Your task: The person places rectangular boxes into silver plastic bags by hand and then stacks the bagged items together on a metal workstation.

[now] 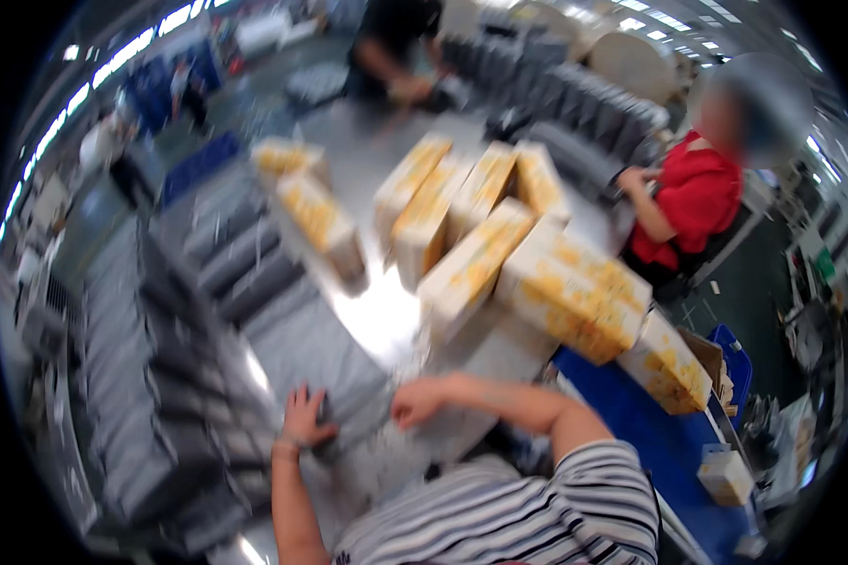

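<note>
My left hand point(306, 421) rests with its fingers spread at the near edge of a grey wrapped package point(301, 330) lying on the shiny metal table point(382, 306). Close to that package's right near corner, my right hand point(418, 401) is curled closed. Whether it pinches the grey wrapping or anything else is blurred. Beyond it, several white and yellow flower-patterned packs point(476, 264) stand and lean together. Two more patterned packs point(318, 218) sit farther left, beside the grey bundles.
Tall stacks of grey packages point(122, 367) line the left side. A blue conveyor belt point(674, 461) runs at the right, with a small patterned pack point(725, 477). A person in red point(697, 198) sits at the right; another person in dark clothes point(391, 52) works across the table.
</note>
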A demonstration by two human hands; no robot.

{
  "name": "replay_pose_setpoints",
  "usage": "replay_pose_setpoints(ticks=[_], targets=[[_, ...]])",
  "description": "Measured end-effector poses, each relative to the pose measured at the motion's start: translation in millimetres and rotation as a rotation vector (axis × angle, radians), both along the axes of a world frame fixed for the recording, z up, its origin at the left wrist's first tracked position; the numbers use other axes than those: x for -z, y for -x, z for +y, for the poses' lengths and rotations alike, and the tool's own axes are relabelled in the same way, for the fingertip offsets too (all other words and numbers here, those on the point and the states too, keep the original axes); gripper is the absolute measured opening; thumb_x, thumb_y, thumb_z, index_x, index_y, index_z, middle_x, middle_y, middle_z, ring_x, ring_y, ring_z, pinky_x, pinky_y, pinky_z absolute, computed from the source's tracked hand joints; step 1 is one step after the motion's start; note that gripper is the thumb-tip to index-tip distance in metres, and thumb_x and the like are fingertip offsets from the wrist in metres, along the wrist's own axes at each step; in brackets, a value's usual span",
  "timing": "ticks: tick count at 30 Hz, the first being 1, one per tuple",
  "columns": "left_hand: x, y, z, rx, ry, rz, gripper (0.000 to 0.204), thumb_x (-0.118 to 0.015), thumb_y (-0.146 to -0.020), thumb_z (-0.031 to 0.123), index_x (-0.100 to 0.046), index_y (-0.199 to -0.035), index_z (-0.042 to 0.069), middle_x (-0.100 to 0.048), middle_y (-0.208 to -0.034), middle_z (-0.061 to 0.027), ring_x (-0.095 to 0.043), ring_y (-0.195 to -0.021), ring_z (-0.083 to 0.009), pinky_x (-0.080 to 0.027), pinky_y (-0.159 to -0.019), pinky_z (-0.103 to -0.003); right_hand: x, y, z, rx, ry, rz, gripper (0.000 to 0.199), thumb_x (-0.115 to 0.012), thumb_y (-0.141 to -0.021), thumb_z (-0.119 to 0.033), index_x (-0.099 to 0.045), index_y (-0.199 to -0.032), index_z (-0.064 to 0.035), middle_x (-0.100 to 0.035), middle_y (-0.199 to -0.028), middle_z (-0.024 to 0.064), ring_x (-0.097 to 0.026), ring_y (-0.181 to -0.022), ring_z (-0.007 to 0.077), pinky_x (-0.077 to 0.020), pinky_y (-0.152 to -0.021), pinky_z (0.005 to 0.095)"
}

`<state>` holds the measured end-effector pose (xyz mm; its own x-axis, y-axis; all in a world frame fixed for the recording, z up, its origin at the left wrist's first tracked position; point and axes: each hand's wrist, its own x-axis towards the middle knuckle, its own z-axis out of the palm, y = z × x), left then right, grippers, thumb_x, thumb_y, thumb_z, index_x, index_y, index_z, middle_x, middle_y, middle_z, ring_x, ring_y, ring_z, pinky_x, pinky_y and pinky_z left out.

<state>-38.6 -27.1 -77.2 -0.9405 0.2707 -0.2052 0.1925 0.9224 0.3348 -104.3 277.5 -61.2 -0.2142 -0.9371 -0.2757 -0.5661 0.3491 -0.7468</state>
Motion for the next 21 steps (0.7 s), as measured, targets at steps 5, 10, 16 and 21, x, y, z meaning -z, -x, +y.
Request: replay_pose_setpoints(ticks=[5,10,16,21], targets=[[7,-20,4,-0.089,-0.002,0.032,0.079,-0.075,-0.068,0.038,-0.04,-0.138,0.031,-0.018,-0.149,-0.0219,-0.015,-0.133,-0.0497,-0.016,-0.109,-0.054,-81,10,52,0.113,0.111,0.308,0.03,-0.064,-0.081,-0.03,-0.064,-0.102,-0.0085,-0.064,-0.094,0.0072,-0.06,-0.09,0.025,-0.0477,-0.077,0.0371],[11,-25,1,-0.154,-0.049,0.015,0.076,-0.075,-0.068,0.037,-0.043,-0.137,0.032,-0.018,-0.149,-0.0239,-0.014,-0.134,-0.0502,-0.013,-0.109,-0.053,-141,89,95,0.276,-0.031,0.89,0.08,-0.076,-0.056,-0.01,-0.045,-0.129,-0.0082,-0.051,-0.126,0.0141,-0.044,-0.122,0.0297,-0.0328,-0.105,0.0384],[0,-33,24,-0.035,-0.043,0.037,0.065,-0.074,-0.072,0.028,-0.048,-0.131,0.02,-0.032,-0.144,-0.0191,-0.03,-0.131,-0.0415,-0.028,-0.108,-0.044,-114,129,83,0.245,-0.138,0.985,0.104,-0.08,-0.049,-0.011,-0.032,-0.141,-0.013,-0.049,-0.123,0.0152,-0.044,-0.117,0.0346,-0.0318,-0.105,0.0434],[-44,-59,36,-0.318,-0.916,-0.026,0.074,-0.067,-0.082,0.026,-0.03,-0.143,0.009,-0.034,-0.145,-0.015,-0.03,-0.135,-0.0286,-0.028,-0.109,-0.038,-230,101,-29,0.302,0.411,0.339,0.093,-0.078,-0.059,-0.018,-0.034,-0.14,-0.0102,-0.057,-0.114,0.0089,-0.054,-0.105,0.0226,-0.038,-0.097,0.0331]])
